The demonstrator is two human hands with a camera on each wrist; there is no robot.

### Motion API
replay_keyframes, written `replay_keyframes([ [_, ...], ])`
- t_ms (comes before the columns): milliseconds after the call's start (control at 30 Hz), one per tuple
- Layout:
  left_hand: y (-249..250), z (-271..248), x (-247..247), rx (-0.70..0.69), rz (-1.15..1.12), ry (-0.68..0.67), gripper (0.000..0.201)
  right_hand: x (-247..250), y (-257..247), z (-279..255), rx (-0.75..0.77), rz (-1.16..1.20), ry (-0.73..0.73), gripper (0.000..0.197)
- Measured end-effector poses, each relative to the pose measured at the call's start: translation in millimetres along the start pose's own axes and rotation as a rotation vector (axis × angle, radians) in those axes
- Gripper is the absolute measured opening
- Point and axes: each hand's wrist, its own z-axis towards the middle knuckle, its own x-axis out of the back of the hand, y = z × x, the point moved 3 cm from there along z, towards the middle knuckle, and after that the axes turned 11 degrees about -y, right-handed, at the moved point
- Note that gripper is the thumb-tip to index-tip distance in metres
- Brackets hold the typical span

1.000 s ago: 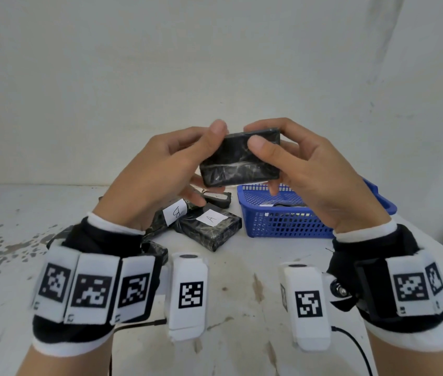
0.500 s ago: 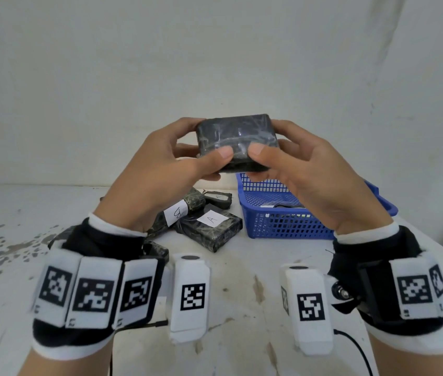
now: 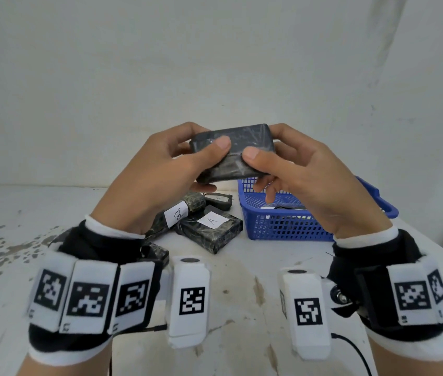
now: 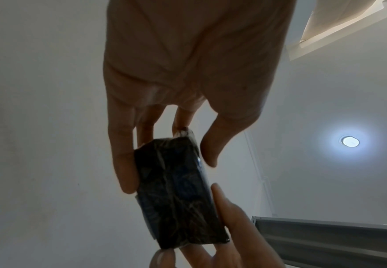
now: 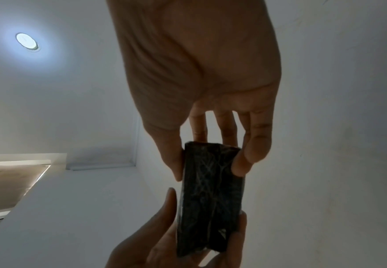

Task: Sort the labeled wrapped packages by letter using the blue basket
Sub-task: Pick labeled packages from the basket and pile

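Observation:
A dark plastic-wrapped package (image 3: 233,151) is held up in front of me, above the table. My left hand (image 3: 201,156) grips its left end, thumb on the near face and fingers behind. My right hand (image 3: 265,156) pinches its right end the same way. No label shows on the faces turned to me. Both wrist views show the same package (image 4: 178,190) (image 5: 211,195) between thumbs and fingers. The blue basket (image 3: 291,226) stands on the table at the right, with something dark and a white slip inside.
On the white table (image 3: 242,280) left of the basket lies a pile of wrapped packages: one labelled A (image 3: 212,230), one labelled B (image 3: 178,214), a smaller one (image 3: 219,199) behind. A white wall stands close behind. The table's right edge runs past the basket.
Both hands have turned the package over: it rolled from edge-on to showing a broad face, then tilted further, and both thumbs shifted on its near side. It stays at about the same height.

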Motion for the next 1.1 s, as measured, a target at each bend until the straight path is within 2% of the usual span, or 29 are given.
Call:
replay_keyframes([
  [167, 0.6, -1.9, -1.9, -0.005, 0.024, -0.010, 0.008, 0.1, -1.2, 0.0, -0.002, -0.001, 0.025, 0.011],
  [300, 4.3, -1.6, -4.2, -0.032, 0.067, 0.023, 0.023, 0.5, -4.2, -1.9, 0.048, -0.003, 0.000, 0.023],
  [367, 4.9, -0.7, -4.0, -0.019, -0.011, 0.035, 0.029, 1.1, -4.7, -2.1, 0.071, 0.001, -0.007, 0.021],
  [433, 6.4, -0.7, -4.9, 0.004, -0.106, -0.003, 0.023, 2.0, -4.5, -1.5, 0.117, 0.028, -0.011, 0.018],
  [500, 6.3, -0.9, -4.0, 0.011, -0.145, -0.028, 0.027, 2.4, -5.3, -0.4, 0.149, 0.080, -0.009, 0.027],
  [633, 2.7, 1.3, 1.0, -0.033, -0.122, 0.041, 0.032, 1.7, -7.3, -1.0, 0.040, 0.188, -0.019, 0.041],
  [900, 0.2, 1.3, -0.4, -0.051, -0.055, 0.057, 0.032, 0.3, -2.9, -1.8, 0.005, 0.144, -0.032, 0.042],
  [1100, 0.4, 0.4, 0.0, -0.048, -0.009, 0.061, 0.028, -2.2, -7.7, -3.8, -0.014, 0.052, 0.021, 0.032],
])
